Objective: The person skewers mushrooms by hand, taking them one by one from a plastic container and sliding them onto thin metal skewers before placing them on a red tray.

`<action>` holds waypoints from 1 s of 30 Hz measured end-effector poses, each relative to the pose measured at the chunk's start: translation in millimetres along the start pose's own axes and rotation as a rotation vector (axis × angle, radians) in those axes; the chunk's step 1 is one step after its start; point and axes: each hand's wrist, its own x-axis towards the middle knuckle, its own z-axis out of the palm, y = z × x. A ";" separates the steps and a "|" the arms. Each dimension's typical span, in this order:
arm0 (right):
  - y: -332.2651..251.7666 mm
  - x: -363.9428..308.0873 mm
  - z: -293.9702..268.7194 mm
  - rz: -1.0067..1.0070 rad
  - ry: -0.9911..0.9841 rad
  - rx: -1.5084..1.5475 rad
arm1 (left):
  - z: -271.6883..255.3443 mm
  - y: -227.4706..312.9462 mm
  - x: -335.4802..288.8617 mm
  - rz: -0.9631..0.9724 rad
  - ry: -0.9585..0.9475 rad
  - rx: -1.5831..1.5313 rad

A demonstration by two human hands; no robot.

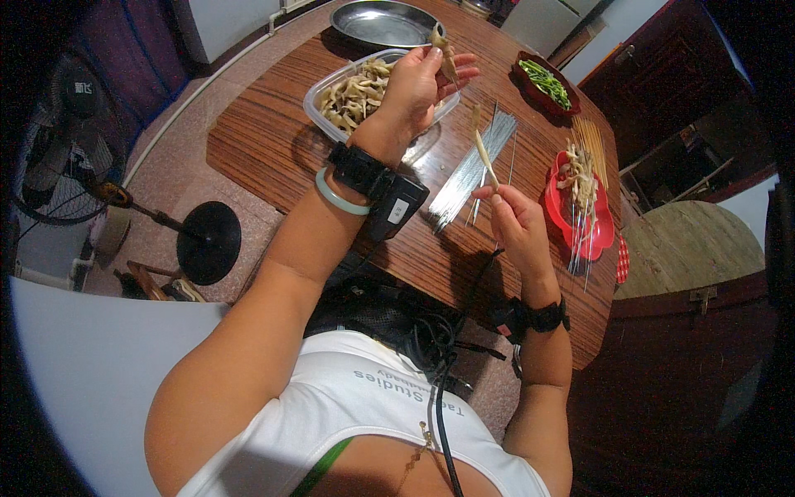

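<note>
Above the right end of a clear plastic container (310, 106), my left hand (411, 89) is closed in a pinch on an oyster mushroom piece (444, 56). Torn oyster mushrooms (358, 89) fill that container. My right hand (520, 222) holds a long, pale oyster mushroom strip (483, 155) upright between thumb and fingers. A bundle of thin metal skewers (476, 170) lies on the table between my two hands. To the right, a red scalloped tray (560, 204) carries mushrooms threaded on metal skewers (582, 184), whose bare ends stick out over its near rim.
A round metal pan (383, 23) stands on the wooden table (273, 112) at the far left. Bamboo sticks (590, 142) lie beyond the red tray. Farther back, a dark basket (530, 80) holds green vegetables (546, 83). A standing fan (207, 242) is on the floor left.
</note>
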 end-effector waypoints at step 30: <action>19.9 6.3 1.0 -0.010 0.004 0.048 | 11.1 -16.0 -8.0 -0.060 -0.075 0.029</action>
